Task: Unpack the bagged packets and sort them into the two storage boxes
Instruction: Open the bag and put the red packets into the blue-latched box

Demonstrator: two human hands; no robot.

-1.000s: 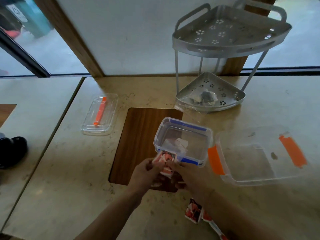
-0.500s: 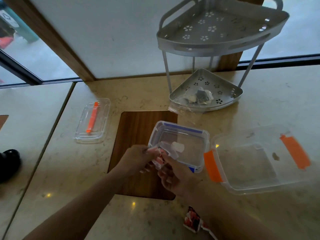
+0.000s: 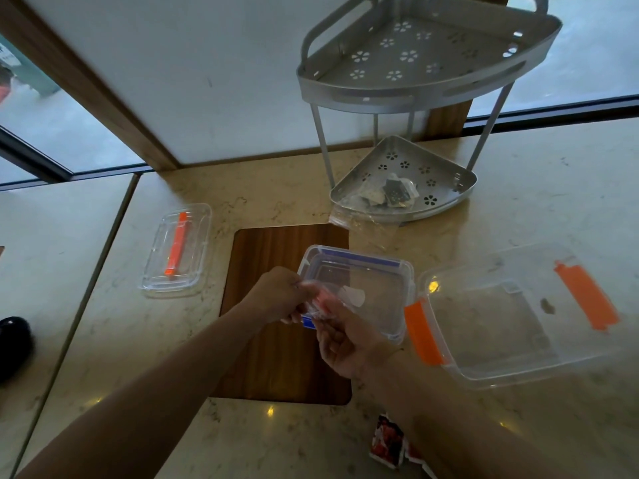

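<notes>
Small box point(image 3: 366, 288) left of large box point(image 3: 511, 323)

Dim daylight from the windows point(image 3: 587, 46) — small glints on the countertop point(image 3: 269, 411), motion blur, wide-angle bending.

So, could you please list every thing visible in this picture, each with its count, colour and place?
Blue-clipped clear plastic box: one, partly on the wood inlay.
Orange-clipped clear plastic box: one, right of the blue one.
Clear lid with orange strip: one, left on the counter.
Grey metal two-tier corner rack: one, at the back.
Clear bag of grey packets: one, on the rack's lower tier.
Red-and-white packets: several, near edge.
Small clear bag with red packets: one, blurred, between both hands.
Left hand: grips the bag.
Right hand: grips the bag.
</notes>
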